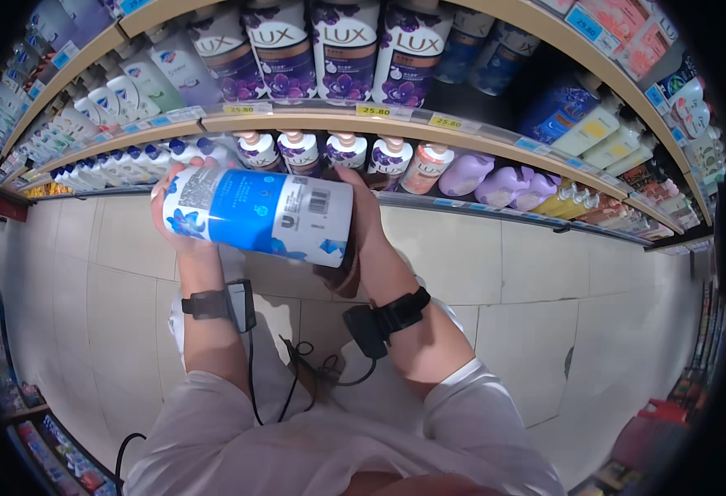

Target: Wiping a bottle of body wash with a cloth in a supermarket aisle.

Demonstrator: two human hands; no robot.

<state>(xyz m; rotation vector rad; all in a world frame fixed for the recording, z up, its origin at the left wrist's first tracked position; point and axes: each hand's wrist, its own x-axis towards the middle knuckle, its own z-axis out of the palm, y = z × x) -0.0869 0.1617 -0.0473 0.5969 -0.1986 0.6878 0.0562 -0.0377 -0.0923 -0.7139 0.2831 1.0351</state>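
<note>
A large white bottle with a blue label [251, 211] lies sideways in both my hands, its barcode facing up. My left hand [171, 223] wraps round the left end. My right hand [362, 211] grips the right end, with a dark brown cloth [342, 279] bunched beneath that end; whether my fingers hold the cloth too is unclear. Black straps with small devices and cables circle both my wrists.
Curved shelves [280, 118] ahead carry rows of pump bottles, mostly white and purple, with blue ones [557, 112] and lilac ones [466, 175] rightward. The tiled floor [528, 273] lies below. More stocked shelving stands at both sides.
</note>
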